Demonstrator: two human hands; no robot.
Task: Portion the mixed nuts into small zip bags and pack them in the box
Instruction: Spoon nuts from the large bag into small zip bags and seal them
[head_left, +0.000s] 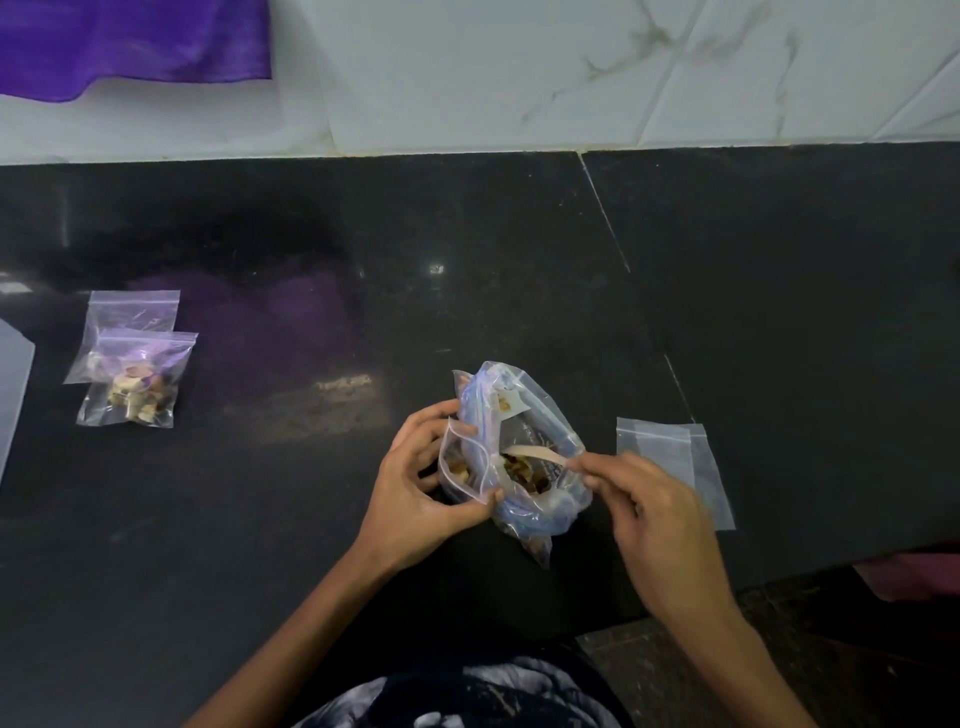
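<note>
A person's dark patterned shirt (467, 696) fills the bottom edge, with two bare forearms reaching forward over a black stone desk (519, 260). The left hand (415, 488) has its grip curled round a small zip bag (464, 465), holding its mouth open; a few nuts show inside it. The right hand (649, 514) pinches the handle of a pale spoon (535, 453), whose bowl dips into the open top of a bigger clear bag of mixed nuts (524, 457). The small bag touches the left side of the bigger bag. Just right of the right hand, a flat empty zip bag (670, 457) lies on the desk. Well apart at far left lie two more small bags: a filled bag (135, 387) of nuts overlapping a second bag (130, 317) behind it. A pale translucent sheet (13, 374) shows at the left edge; what it is cannot be told. A white marble-tiled wall (519, 78) stands behind, with purple cloth (130, 41) at top left
</note>
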